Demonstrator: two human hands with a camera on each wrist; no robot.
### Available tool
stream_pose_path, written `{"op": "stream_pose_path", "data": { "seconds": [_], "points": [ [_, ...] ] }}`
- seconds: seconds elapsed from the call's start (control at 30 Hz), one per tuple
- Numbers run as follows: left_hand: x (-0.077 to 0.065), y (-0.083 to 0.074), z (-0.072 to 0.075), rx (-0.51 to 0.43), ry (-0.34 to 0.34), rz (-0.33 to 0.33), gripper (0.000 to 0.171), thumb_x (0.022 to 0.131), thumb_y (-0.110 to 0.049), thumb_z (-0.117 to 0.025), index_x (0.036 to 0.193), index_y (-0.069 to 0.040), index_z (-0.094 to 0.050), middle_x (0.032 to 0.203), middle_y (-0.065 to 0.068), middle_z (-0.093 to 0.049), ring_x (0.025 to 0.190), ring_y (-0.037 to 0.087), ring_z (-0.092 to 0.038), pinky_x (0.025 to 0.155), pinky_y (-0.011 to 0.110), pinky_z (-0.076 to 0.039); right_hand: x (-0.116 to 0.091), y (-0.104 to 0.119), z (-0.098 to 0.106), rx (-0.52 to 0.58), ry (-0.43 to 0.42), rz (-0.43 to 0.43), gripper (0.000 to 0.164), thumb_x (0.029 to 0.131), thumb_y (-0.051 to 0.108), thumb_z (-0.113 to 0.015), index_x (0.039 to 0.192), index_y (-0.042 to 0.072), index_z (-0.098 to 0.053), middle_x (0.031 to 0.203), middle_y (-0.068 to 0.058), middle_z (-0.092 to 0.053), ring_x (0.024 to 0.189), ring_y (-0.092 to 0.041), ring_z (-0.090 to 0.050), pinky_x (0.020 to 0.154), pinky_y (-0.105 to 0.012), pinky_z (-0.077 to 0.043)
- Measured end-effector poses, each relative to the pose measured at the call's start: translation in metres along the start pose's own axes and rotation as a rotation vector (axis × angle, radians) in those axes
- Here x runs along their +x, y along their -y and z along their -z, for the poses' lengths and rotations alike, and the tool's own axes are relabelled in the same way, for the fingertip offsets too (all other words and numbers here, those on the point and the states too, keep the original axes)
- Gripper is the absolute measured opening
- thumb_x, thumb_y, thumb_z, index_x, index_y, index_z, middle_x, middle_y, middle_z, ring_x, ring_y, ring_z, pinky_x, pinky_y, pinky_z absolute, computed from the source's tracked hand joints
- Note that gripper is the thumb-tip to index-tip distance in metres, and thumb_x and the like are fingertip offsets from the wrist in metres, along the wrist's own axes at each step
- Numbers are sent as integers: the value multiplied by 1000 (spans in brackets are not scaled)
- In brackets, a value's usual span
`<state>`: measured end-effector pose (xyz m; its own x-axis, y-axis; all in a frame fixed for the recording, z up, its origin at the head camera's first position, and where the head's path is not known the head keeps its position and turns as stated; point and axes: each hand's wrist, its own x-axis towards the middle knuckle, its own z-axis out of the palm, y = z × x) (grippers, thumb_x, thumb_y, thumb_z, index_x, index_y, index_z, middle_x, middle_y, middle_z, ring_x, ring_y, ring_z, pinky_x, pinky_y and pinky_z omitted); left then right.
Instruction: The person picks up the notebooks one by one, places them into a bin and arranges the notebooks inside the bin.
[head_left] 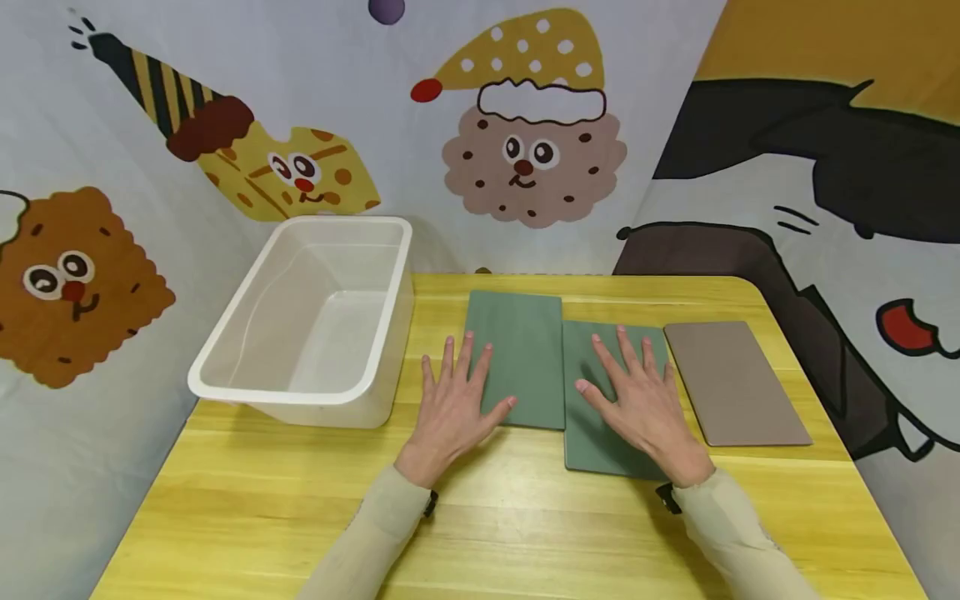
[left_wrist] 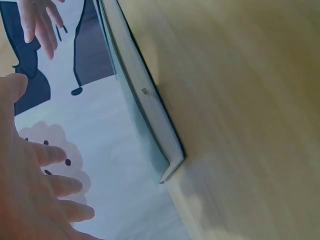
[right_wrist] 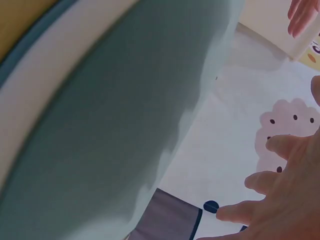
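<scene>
Two green hardcover notebooks lie side by side on the table. My left hand (head_left: pixel 453 408), fingers spread, is over the lower left side of the left green notebook (head_left: pixel 525 358). Spread out likewise, my right hand (head_left: pixel 641 408) is above the right green notebook (head_left: pixel 607 442), which sits slightly nearer to me; a shadow falls on its cover. Both wrist views show fingers raised off the covers, holding nothing. Pale page edges of a green notebook (left_wrist: pixel 145 95) show in the left wrist view. To the right lies a grey-brown notebook (head_left: pixel 738 383).
A white plastic bin (head_left: pixel 390 333) stands at the back left of the wooden table (head_left: pixel 480 533); its inside holds nothing visible. Behind the table hangs a cloth (head_left: pixel 337 83) printed with cartoon figures. The table's right edge runs past the grey-brown notebook.
</scene>
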<state>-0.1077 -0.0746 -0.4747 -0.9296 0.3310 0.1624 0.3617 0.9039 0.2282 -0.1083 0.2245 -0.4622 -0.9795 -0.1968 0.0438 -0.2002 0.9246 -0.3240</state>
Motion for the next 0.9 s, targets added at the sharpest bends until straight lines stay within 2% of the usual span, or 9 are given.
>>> {"op": "stream_pose_path", "data": {
  "seconds": [0.23, 0.53, 0.8, 0.9],
  "points": [
    [1, -1, 11, -12, -30, -18, 88, 99, -70, -46, 164, -12, -33, 171, 19, -17, 156, 44, -11, 117, 75, -14, -1, 6, 1, 12, -19, -3, 82, 102, 68, -45, 167, 22, -24, 173, -16, -9, 153, -55, -5, 109, -84, -12],
    [0, -2, 33, -36, -84, -31, 87, 99, -69, -47, 163, -12, -34, 170, 18, -19, 157, 43, -14, 119, 71, -15, -2, 18, 8, 33, -32, 24, 81, 103, 65, -45, 167, 22, -22, 173, -16, -8, 153, -55, -7, 108, -84, -14],
    [-3, -4, 56, -22, -174, -61, 86, 97, -64, -54, 162, -10, -36, 170, 17, -21, 156, 43, -18, 120, 68, -16, -1, 35, 12, 65, -12, 59, 79, 104, 63, -45, 168, 23, -20, 173, -15, -5, 154, -54, -4, 108, -84, -16],
    [-4, -2, 64, -25, -221, -70, 86, 96, -63, -57, 161, -9, -37, 170, 17, -24, 155, 43, -21, 119, 69, -19, -1, 43, 13, 77, -18, 82, 79, 105, 62, -46, 168, 22, -20, 173, -14, -4, 154, -54, -6, 109, -83, -17]
  ]
}}
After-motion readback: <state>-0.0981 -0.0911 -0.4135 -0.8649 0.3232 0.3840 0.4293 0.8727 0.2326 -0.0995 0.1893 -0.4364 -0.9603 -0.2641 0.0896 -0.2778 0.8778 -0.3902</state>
